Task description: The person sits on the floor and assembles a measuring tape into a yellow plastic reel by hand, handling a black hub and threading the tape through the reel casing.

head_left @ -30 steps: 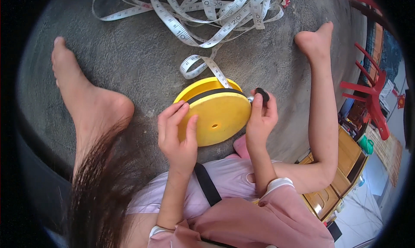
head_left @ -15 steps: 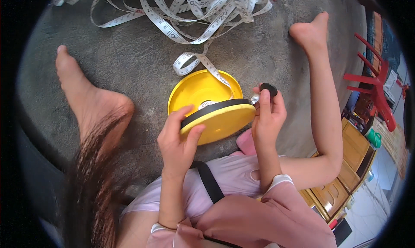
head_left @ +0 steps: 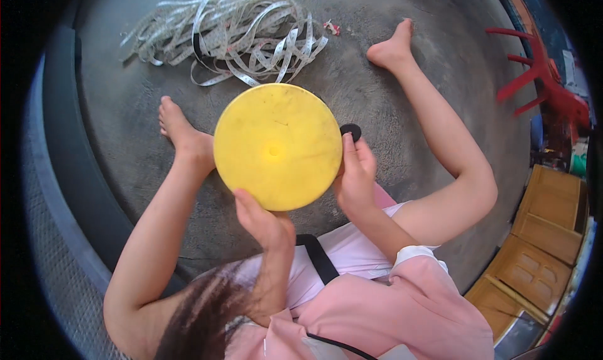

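Head view, and beyond our yellow reel (head_left: pixel 276 140) lies heaped tape (head_left: pixel 242 36), markings too fine to read; our left hand (head_left: pixel 267 227) grips the near rim, most fingers hidden, our right hand (head_left: pixel 358 178) pinching the black knob (head_left: pixel 351 131) alongside!

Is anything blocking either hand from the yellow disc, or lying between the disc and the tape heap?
Nothing visible. The left hand holds the lower edge of the yellow disc; the right hand holds the black knob beside it. The disc's top reaches the tape heap in the picture; whether they touch, I can't tell.
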Demonstrator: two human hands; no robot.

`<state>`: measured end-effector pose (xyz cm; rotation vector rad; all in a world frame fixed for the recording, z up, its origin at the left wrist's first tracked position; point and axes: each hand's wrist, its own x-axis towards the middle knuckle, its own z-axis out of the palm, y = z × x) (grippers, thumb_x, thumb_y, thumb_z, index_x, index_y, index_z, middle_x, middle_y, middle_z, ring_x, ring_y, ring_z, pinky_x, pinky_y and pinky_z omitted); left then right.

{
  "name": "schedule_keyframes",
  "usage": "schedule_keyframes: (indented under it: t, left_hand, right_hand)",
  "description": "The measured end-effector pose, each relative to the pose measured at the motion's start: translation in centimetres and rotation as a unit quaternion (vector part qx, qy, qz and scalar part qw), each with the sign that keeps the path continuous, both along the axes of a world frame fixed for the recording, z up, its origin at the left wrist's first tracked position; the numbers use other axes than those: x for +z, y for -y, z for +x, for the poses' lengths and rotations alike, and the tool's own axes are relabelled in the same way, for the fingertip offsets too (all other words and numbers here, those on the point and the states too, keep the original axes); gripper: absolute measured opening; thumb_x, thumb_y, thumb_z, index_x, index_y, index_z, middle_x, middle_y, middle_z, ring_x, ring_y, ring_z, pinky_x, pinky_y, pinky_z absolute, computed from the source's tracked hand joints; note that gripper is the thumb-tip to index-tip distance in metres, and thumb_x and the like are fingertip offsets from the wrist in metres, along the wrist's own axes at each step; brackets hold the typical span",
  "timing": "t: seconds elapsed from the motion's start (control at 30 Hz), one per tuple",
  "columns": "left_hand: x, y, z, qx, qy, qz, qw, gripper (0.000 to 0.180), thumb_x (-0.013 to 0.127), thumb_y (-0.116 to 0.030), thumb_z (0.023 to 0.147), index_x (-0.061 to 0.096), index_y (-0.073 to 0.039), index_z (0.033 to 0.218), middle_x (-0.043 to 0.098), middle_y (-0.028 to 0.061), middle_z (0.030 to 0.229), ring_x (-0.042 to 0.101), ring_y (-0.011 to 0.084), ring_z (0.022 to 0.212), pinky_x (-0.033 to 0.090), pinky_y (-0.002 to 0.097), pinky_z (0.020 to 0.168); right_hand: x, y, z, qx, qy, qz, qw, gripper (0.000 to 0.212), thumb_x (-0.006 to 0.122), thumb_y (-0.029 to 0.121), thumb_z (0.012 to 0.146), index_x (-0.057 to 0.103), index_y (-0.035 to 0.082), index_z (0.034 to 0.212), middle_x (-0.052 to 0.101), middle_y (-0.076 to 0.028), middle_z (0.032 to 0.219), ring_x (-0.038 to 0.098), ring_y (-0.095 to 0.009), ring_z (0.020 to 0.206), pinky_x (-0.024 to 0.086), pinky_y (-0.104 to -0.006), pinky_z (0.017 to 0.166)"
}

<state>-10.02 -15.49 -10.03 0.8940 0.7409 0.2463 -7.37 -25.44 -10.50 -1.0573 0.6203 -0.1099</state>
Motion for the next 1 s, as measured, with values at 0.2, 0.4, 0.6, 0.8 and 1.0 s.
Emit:
schedule_keyframes:
  t: [0.2, 0.4, 0.6, 0.8, 1.0]
  left_hand:
    - [0.6, 0.4, -5.0, -0.150, 0.001, -0.034, 0.988, 0.035, 0.043, -0.016, 0.080, 0.030, -0.001, 0.109, 0.041, 0.0100, 0.105, 0.044, 0.0200, 0.096, 0.040, 0.0322, 0.076]
    - [0.4, -2.1, -3.9, -0.188, -0.007, 0.011, 0.982, 0.045, 0.047, 0.002, 0.072, 0.026, 0.000, 0.112, 0.040, 0.0107, 0.105, 0.044, 0.0184, 0.094, 0.039, 0.0266, 0.075]
    - [-0.1, -3.8, -0.7, -0.229, 0.128, 0.161, 0.951, 0.050, 0.060, -0.008, 0.064, 0.034, -0.001, 0.107, 0.042, 0.0074, 0.098, 0.042, 0.0143, 0.091, 0.034, 0.0247, 0.078]
    - [-0.5, -3.4, -1.1, -0.301, 0.140, 0.276, 0.902, 0.042, 0.068, -0.011, 0.058, 0.045, 0.000, 0.091, 0.045, 0.0032, 0.083, 0.044, 0.0110, 0.076, 0.035, 0.0208, 0.069]
    - [-1.9, -1.3, -0.4, -0.307, 0.059, 0.345, 0.885, 0.030, 0.063, -0.005, 0.060, 0.048, 0.000, 0.085, 0.049, 0.0057, 0.075, 0.048, 0.0126, 0.068, 0.038, 0.0212, 0.063]
  right_hand:
    - [-0.1, 1.8, -0.2, 0.029, 0.026, 0.098, 0.994, 0.017, 0.040, 0.018, 0.082, 0.046, 0.002, 0.081, 0.052, -0.002, 0.074, 0.050, -0.008, 0.066, 0.041, -0.0207, 0.058]
    - [1.5, 2.5, 0.4, 0.101, 0.008, -0.047, 0.994, 0.019, 0.041, 0.018, 0.081, 0.047, 0.000, 0.076, 0.051, -0.002, 0.066, 0.043, -0.003, 0.057, 0.037, -0.0184, 0.050]
    - [3.9, 3.9, -0.5, 0.237, 0.160, -0.211, 0.935, 0.013, 0.043, 0.011, 0.080, 0.049, 0.000, 0.082, 0.052, -0.003, 0.072, 0.048, -0.007, 0.066, 0.039, -0.0192, 0.056]
    - [3.1, 5.0, -0.5, 0.336, 0.164, -0.183, 0.909, 0.012, 0.046, 0.008, 0.076, 0.050, -0.001, 0.083, 0.055, -0.006, 0.072, 0.051, -0.009, 0.065, 0.040, -0.0215, 0.057]
    - [-1.2, 4.9, -1.0, 0.176, 0.037, -0.216, 0.960, 0.015, 0.043, 0.014, 0.080, 0.049, 0.000, 0.083, 0.054, -0.002, 0.070, 0.044, -0.003, 0.061, 0.035, -0.0168, 0.054]
